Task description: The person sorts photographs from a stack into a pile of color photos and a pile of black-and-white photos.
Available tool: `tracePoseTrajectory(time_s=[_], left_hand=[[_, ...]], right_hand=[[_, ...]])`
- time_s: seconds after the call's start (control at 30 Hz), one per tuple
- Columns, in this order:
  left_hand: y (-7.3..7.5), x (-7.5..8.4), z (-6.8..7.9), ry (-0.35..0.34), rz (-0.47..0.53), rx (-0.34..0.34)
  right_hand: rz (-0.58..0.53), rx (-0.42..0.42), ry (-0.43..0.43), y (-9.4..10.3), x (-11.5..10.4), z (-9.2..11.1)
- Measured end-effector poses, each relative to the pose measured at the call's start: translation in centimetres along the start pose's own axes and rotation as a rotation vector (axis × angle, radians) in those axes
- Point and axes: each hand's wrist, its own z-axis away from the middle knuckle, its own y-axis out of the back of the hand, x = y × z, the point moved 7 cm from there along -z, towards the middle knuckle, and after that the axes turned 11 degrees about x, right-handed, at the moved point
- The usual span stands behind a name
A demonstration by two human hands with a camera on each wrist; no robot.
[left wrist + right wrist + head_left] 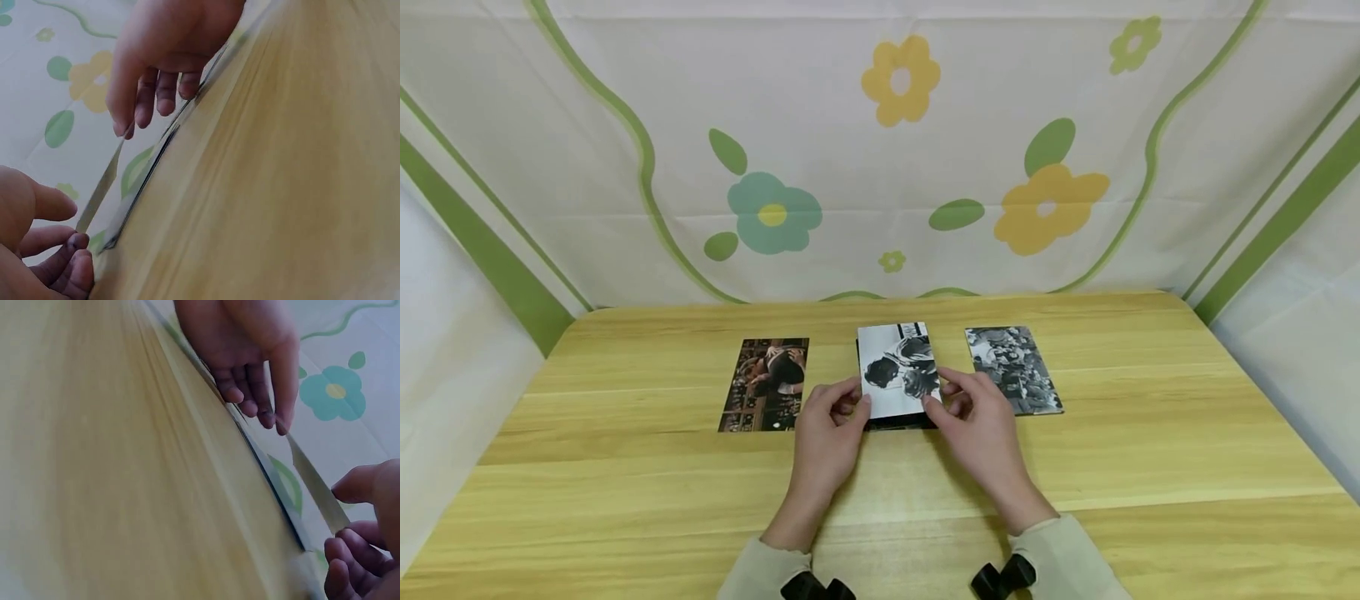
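In the head view, both hands hold a black-and-white photo card (887,400) at the middle of the table. My left hand (829,429) pinches its lower left corner and my right hand (985,425) its lower right corner. Beneath it a dark-edged card (898,422) shows as a thin strip; the rest is covered. From the left wrist, the held photo card (100,194) appears edge-on, raised and tilted above the dark-edged card (147,181) lying flat. The right wrist view shows the same gap under the held photo card (315,487).
A colour photo (765,387) lies to the left on the wooden table (647,492), and a black-and-white crowd photo (1017,371) to the right, partly behind the right hand. A white cloth (850,167) with printed flowers hangs behind the table's far edge.
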Motion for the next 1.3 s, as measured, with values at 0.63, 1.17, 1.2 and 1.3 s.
tracePoseTrajectory(time_s=[0.63, 1.17, 1.2, 1.3], left_hand=[[0.8, 1.6, 0.2, 0.059, 0.130, 0.024], [-8.3, 5.1, 2.0, 0.029, 0.187, -0.113], [-9.1, 5.3, 2.3, 0.029, 0.191, -0.126], [-10.8, 5.9, 2.8, 0.029, 0.207, -0.165]], right_hand=[[-0.087, 0.046, -0.038, 1.4, -1.3, -0.1], [-0.158, 0.276, -0.328, 8.9, 4.0, -3.5], [-0.159, 0.298, -0.344, 9.5, 4.5, -3.7], [-0.149, 0.345, -0.381, 10.9, 5.7, -4.1]])
